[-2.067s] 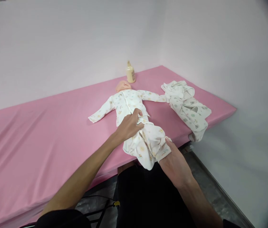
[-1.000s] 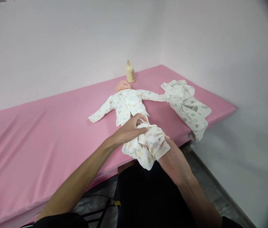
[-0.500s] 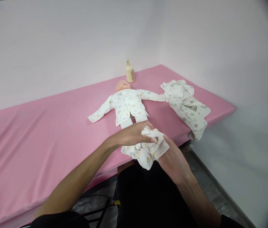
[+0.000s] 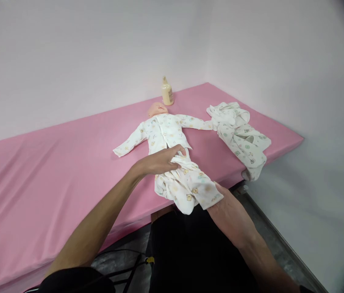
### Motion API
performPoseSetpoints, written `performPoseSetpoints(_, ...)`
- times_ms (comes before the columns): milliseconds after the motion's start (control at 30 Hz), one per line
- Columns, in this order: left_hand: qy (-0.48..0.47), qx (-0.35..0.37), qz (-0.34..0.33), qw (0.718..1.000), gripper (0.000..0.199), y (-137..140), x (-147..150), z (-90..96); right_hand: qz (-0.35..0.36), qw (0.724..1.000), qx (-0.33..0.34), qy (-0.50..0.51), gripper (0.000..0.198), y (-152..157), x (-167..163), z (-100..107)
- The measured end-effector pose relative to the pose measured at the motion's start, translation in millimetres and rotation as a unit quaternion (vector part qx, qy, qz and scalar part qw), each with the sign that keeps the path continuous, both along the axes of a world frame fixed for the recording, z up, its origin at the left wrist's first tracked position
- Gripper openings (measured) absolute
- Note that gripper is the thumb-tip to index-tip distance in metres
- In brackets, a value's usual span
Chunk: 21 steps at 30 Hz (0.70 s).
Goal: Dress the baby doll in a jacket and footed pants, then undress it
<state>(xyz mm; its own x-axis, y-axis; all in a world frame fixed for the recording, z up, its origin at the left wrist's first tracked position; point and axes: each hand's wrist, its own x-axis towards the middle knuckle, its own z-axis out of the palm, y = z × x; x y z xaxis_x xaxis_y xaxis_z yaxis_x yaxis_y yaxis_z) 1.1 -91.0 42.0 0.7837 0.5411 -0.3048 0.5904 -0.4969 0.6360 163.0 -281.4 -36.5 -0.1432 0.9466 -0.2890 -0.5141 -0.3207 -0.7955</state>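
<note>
Wall (image 4: 83,61): pale, plain, meeting in a corner behind the bed.

Bed (image 4: 53,171): long, pink fitted cover, wrinkled toward the left of the view; bears all items below except the hands.

Doll (image 4: 157,109): one, lying on its back, head toward the wall, arms spread wide.

Cloth (image 4: 239,136): one, white with grey-green print, crumpled at the right end of the bed; part hangs over the near edge, and one sleeve of the doll reaches its side.

Jacket (image 4: 164,132): white, small coloured print, worn by the doll, sleeves covering both arms.

Trousers (image 4: 187,183): white, printed with little bears, bunched below the jacket hem and jutting past the near edge of the bed (how far the doll's legs sit inside cannot be told).

Left hand (image 4: 163,159): thumb and forefinger closed around the gathered top of the trousers, other fingers tucked behind.

Right hand (image 4: 228,211): at the trouser cuff, thumb along the outside; fingers hidden by cloth, their spread and hold not tellable.

Bottle (image 4: 167,94): one, cream-yellow, pump top, upright just behind the doll's head.
</note>
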Motion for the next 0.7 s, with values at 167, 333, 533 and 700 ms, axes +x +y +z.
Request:
performPoseSetpoints(167,0.023,0.027,0.021,0.999,0.045,2.5,-3.7,-1.9,-0.035,0.999,0.006,-0.023,0.044,-17.4,28.6,-26.4)
performPoseSetpoints(333,0.030,0.066,0.028,0.997,0.041,-0.5,-6.1,-6.9,-0.107,0.903,0.086,-0.407,0.040,3.6,68.3,-36.0)
performPoseSetpoints(533,0.016,0.078,0.044,0.996,0.032,-4.6,-10.1,-5.7,0.097,0.793,0.270,-0.538,0.030,90.9,69.2,-23.1)
performPoseSetpoints(700,-0.031,0.033,0.070,0.997,0.030,-5.6,-15.7,-10.7,0.167,0.791,0.285,-0.515,0.027,123.9,65.9,-26.4)
